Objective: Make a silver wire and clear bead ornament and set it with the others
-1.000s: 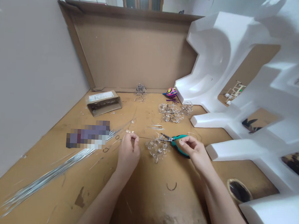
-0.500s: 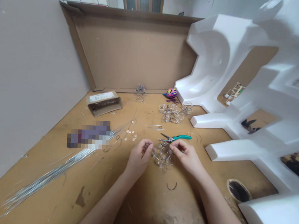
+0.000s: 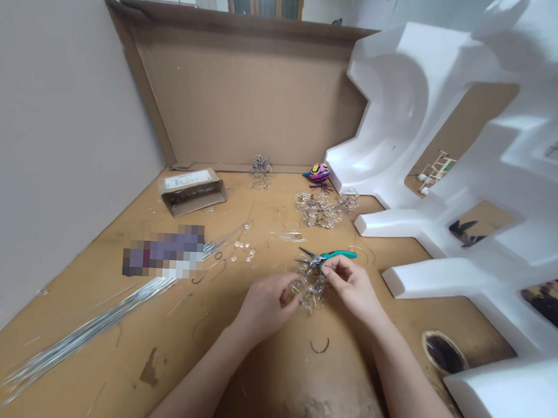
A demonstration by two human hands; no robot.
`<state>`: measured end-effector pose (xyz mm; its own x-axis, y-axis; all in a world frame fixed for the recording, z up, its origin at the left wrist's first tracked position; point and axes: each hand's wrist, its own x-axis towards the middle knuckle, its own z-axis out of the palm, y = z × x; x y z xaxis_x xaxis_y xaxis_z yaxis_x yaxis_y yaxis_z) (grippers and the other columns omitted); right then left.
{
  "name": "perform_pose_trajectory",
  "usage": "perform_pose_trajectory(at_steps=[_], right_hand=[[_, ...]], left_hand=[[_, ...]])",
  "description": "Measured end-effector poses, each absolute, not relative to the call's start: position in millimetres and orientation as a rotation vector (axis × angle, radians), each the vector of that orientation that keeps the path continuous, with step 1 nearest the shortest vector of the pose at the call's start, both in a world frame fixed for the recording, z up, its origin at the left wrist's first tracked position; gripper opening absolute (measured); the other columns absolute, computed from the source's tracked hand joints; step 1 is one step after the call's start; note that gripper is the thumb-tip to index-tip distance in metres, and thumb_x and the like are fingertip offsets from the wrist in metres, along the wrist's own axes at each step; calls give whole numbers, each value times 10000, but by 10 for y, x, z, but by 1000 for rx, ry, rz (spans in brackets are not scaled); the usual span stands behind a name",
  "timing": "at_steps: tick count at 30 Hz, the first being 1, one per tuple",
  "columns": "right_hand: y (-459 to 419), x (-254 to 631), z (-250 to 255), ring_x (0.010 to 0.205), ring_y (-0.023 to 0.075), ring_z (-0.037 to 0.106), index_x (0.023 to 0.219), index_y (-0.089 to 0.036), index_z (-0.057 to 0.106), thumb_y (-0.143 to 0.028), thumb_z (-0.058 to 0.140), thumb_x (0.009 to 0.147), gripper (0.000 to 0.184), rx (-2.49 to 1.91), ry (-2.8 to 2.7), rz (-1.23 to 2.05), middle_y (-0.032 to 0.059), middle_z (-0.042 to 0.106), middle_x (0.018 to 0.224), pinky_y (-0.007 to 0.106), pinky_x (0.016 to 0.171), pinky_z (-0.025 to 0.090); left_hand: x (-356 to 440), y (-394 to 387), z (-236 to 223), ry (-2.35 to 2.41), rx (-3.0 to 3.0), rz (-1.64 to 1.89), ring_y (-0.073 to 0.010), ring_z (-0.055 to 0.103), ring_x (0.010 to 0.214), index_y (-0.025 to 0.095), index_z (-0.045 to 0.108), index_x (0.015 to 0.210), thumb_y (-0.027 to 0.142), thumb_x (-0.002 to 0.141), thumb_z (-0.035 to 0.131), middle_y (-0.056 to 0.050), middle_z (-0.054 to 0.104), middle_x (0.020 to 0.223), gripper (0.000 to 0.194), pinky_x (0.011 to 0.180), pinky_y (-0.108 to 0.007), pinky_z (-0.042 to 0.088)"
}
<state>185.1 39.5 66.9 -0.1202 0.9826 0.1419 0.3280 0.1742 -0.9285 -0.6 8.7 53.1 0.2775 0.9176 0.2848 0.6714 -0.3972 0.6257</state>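
Note:
A cluster of clear beads on bent wire (image 3: pixel 309 290) sits between both hands above the brown work surface (image 3: pixel 270 371). My left hand (image 3: pixel 267 305) is curled, its fingertips pinching the cluster's left side. My right hand (image 3: pixel 352 286) pinches the cluster's upper right. Green-handled pliers (image 3: pixel 330 256) lie on the surface just behind the cluster, touched by neither hand. A few loose clear beads (image 3: pixel 243 251) lie to the left.
A bundle of straight wires (image 3: pixel 100 321) runs from the lower left. A small cardboard box (image 3: pixel 192 192), finished bead clusters (image 3: pixel 319 210), a colourful toy (image 3: pixel 319 172) and a wire offcut (image 3: pixel 320 346) lie around. White foam blocks (image 3: pixel 449 180) stand at the right.
My right hand let go of the pliers and went to the bead cluster. My left hand came right from the loose beads and took hold of the cluster's left side.

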Motion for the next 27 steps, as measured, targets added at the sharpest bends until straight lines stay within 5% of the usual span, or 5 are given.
perform_pose_trajectory(at_steps=[7,13,17,21,27], right_hand=[[399,1842,690,634,143,492,710,-176,536,-396,560,744,224,-1264,-1562,945,14,547,673,272,616,408],[390,1789,637,827,173,567,882,-181,569,-321,564,756,189,-1205,-1582,945,64,600,896,295,732,463],[375,1747,564,869,168,581,942,-185,578,-268,517,782,189,-1176,-1680,930,70,585,953,307,769,476],[392,1742,564,885,181,584,995,-181,573,-285,548,760,258,-1175,-1638,873,87,582,991,317,754,485],[445,1797,796,671,166,570,764,-168,613,-347,544,769,192,-1338,-1634,698,61,639,760,287,621,441]], left_hand=[[47,74,546,1398,1903,1017,-98,383,514,184,538,656,246,742,523,44,416,531,108,503,-214,305],[42,58,651,1110,1253,1066,-69,395,481,162,598,698,359,697,621,42,499,539,199,480,-197,298],[-17,92,660,1024,1092,965,-40,210,373,162,611,730,384,728,601,96,326,387,222,425,-202,159],[-88,139,663,1097,1046,1076,-46,208,386,167,556,730,373,740,596,107,290,383,210,441,-194,176],[-178,198,655,1286,1053,1357,-58,307,423,175,532,755,389,763,559,84,406,436,216,465,-181,251]])
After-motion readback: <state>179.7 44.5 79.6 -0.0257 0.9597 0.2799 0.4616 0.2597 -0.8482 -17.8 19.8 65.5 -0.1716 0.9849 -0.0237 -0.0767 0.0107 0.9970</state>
